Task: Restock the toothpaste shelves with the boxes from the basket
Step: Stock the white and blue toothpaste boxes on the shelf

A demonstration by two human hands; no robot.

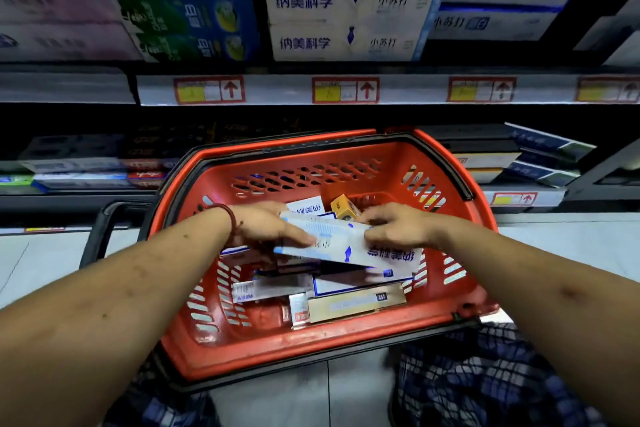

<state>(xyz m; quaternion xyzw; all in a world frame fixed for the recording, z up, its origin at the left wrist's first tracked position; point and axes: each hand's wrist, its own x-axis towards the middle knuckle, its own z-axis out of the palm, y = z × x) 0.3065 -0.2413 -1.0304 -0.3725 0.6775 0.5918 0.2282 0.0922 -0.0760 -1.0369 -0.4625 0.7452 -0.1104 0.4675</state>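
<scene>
Head view: left hand point(266, 224), red cord point(230, 218) at the wrist, fingers curled over the left end of a white toothpaste box point(346, 243). Hangs tilted just above the loose boxes point(356, 302) lying in the red basket point(311, 158), near centre. Right hand point(394, 224) pinching the box's right end. Beyond, on the far side, stocked shelves point(277, 90) with price tags point(345, 90).
</scene>
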